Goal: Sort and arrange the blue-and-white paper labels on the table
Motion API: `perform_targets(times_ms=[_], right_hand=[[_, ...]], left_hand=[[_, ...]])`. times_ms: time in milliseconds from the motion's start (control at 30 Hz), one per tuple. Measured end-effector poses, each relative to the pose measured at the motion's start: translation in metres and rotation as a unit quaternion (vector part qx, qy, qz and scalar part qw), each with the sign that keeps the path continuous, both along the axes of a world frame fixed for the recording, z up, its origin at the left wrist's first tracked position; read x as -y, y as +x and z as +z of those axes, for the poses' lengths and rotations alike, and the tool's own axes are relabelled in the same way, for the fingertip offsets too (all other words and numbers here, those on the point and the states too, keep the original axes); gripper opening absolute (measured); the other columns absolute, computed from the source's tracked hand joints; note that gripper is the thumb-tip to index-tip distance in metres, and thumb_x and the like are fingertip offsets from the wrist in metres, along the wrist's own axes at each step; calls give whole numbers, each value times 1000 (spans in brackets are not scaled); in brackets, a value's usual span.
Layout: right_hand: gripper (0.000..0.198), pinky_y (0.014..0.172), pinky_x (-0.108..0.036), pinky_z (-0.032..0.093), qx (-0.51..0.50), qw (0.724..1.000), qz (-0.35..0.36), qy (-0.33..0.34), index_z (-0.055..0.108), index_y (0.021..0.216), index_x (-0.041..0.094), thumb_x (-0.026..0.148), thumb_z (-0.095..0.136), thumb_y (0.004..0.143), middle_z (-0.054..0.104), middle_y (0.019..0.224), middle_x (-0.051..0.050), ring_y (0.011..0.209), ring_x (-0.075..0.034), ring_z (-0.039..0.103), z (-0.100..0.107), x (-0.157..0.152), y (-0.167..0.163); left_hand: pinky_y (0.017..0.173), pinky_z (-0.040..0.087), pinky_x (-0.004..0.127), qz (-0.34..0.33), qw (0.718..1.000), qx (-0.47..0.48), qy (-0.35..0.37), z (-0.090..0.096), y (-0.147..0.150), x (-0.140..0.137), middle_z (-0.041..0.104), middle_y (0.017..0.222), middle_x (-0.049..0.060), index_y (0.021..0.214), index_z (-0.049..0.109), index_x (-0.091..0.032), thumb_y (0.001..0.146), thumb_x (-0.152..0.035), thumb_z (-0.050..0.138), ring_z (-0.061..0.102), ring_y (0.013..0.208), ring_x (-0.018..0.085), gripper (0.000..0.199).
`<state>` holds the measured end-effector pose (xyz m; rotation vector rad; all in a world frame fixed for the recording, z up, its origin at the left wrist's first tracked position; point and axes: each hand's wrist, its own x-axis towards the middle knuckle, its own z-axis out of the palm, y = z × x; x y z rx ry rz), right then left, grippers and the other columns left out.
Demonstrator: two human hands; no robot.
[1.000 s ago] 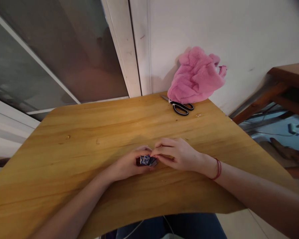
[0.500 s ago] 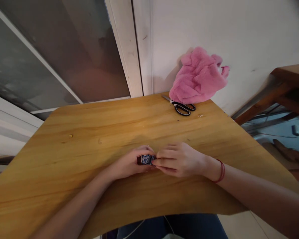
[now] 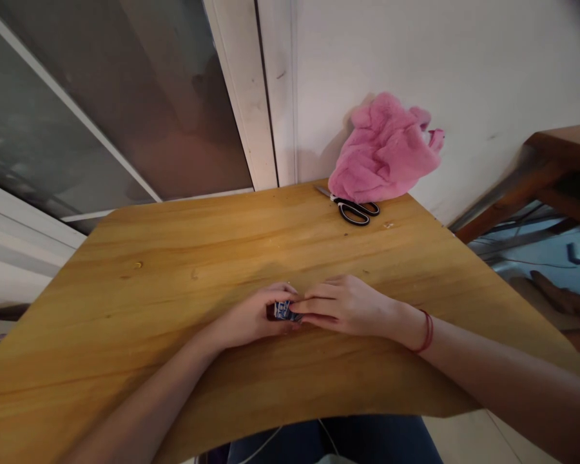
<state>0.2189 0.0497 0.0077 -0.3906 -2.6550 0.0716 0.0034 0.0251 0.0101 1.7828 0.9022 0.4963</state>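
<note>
A small blue-and-white patterned item (image 3: 282,310), perhaps a little packet or block, sits between my hands just above the wooden table (image 3: 232,251); its exact kind is too small to make out. My left hand (image 3: 254,316) is closed around it from the left, thumb and fingers on opposite sides. From the right, my right hand (image 3: 347,306), with a red string bracelet on the wrist, presses its fingertips together on the item's right end. Those fingers cover part of its surface.
Black-handled scissors (image 3: 354,211) lie at the back of the table, partly under a bundle of pink fluffy cloth (image 3: 384,154) against the wall. A tiny yellow bit (image 3: 138,265) rests at the left. Beyond the right edge stands brown wooden furniture (image 3: 555,161).
My right hand's fingers have slid slightly left over the blue-and-white item and now cover more of it. My left hand keeps its hold in nearly the same place.
</note>
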Motion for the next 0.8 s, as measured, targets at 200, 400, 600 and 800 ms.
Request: perform_targets(times_ms=[200,400,600,800], right_hand=[[35,66,-22,44,11,981,-43,-188,53,118,23,39,51,87,61,94,-2,79,-11,57,3,0,-5],[35,56,-19,37,-22,930,-83,-357,57,105,20,41,63,78,53,71,4,60,-8,47,3,-5,-10],[35,56,-19,33,20,919,-91,-382,57,112,24,36,63,79,57,73,3,60,-8,47,-1,-5,-11],[32,56,-19,33,0,913,-93,-397,59,111,24,30,62,80,56,71,4,58,-7,47,-2,-3,-14]], left_hand=[[86,43,31,-4,1000,-6,9,1,2,2,58,101,2,99,61,-22,78,-26,61,55,94,16,21],[88,44,33,53,998,7,-36,-6,3,6,57,112,4,113,49,-23,76,-27,63,55,100,18,40],[90,43,34,66,998,8,-9,-9,4,10,55,115,6,122,33,-24,78,-19,57,56,102,18,50],[90,43,35,93,995,7,36,-7,10,17,51,116,8,121,23,-25,78,-10,52,53,106,18,54]])
